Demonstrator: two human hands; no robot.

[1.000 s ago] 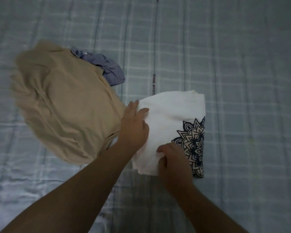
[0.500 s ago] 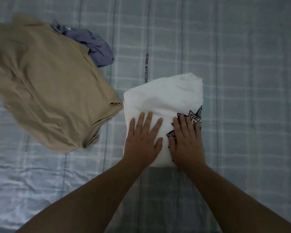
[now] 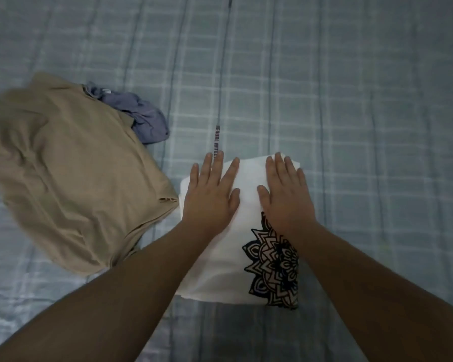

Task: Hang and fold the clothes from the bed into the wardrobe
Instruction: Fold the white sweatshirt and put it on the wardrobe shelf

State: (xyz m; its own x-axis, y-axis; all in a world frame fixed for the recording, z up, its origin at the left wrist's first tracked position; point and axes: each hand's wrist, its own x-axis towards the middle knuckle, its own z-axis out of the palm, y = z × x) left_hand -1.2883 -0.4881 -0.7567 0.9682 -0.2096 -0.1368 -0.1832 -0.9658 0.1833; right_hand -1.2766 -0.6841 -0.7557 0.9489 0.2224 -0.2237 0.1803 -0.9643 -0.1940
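A white shirt [image 3: 221, 257] lies folded into a neat block on the bed [image 3: 351, 100]; it sits in the middle, close to the person; a black flower-like picture [image 3: 275, 267] shows on its right side, near the front edge.

The left hand [image 3: 211, 194] lies flat on the far left part of the white shirt; its fingers are straight and spread a little; the tips of the longest ones reach just past the far edge of the cloth; it holds nothing, it only presses down.

The right hand [image 3: 285, 192] lies flat on the far right part of the shirt, just beside the left hand; its fingers are straight too and close together; it holds nothing either; the wrist covers the top bit of the black picture.

A tan shirt [image 3: 71, 176] lies in a loose heap to the left; its edge comes just beside the white shirt; whether they touch is hard to tell.

A small blue-grey cloth [image 3: 144, 116] peeks out from behind the tan heap, partly tucked under it.

The bed has a pale blue sheet with check lines; a thin dark stripe with tiny letters [image 3: 216, 138] runs up from near the left fingertips.
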